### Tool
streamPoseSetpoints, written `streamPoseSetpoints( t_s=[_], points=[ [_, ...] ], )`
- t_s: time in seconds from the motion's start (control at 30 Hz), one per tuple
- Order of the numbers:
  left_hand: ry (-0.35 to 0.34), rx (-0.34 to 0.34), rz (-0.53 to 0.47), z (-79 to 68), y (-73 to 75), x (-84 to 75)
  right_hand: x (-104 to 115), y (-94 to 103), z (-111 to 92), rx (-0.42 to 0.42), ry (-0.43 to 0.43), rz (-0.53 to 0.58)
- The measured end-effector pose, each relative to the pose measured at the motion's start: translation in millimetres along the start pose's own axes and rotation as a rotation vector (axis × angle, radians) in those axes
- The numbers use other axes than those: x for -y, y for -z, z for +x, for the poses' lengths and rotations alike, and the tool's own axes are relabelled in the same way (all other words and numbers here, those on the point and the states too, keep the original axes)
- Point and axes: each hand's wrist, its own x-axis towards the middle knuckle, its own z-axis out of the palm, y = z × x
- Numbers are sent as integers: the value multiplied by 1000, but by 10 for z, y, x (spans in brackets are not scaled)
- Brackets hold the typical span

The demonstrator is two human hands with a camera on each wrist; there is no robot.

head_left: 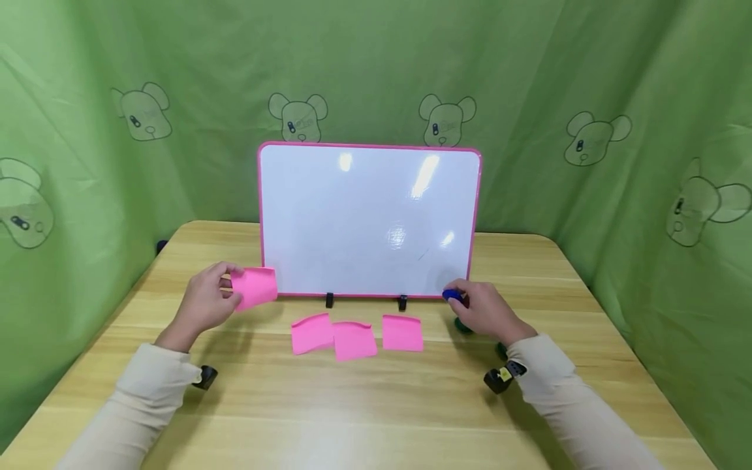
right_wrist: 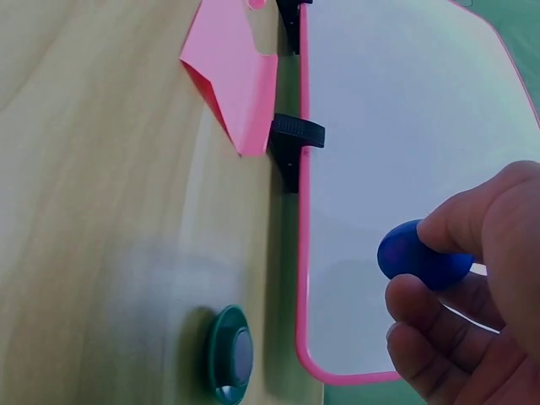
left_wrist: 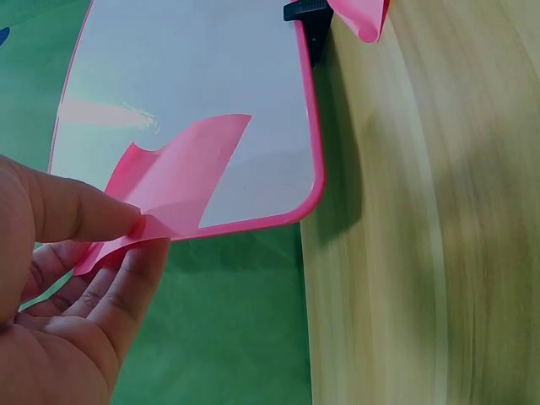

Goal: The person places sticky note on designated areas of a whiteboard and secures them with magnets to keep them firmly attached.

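Note:
Between thumb and fingers, my left hand point(head_left: 205, 299) pinches a pink sticky note point(head_left: 256, 288) by its left edge. In the head view that note overlaps the lower left corner of a pink-framed whiteboard point(head_left: 364, 222); I cannot tell whether it touches the board. My right hand point(head_left: 486, 309) grips a blue round magnet point(right_wrist: 413, 255) near the board's lower right corner. Three more pink sticky notes point(head_left: 312, 333) lie on the table in front of the board, their top edges curling up. Just below the right hand sits a green round magnet point(right_wrist: 229, 354), its grey disc showing.
Two black clip feet point(head_left: 329, 300) hold up the whiteboard's lower edge on the wooden table point(head_left: 352, 411). Another green object point(head_left: 501, 350) is partly hidden by the right wrist. A green curtain point(head_left: 376, 52) with bear faces hangs behind and at both sides.

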Motion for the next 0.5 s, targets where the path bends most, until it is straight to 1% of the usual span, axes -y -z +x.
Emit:
streamPoseSetpoints(
  t_s=[0.3,0.37,0.5],
  points=[
    [-19,-4,-2,78,-19,-35,37,22,86,-51,66,3],
    [-23,-5,-5,87,-18,-38,50,31,100,-58,71,-1],
    [-9,-2,-10,101,-13,-39,73,51,126,-60,70,6]
  ],
)
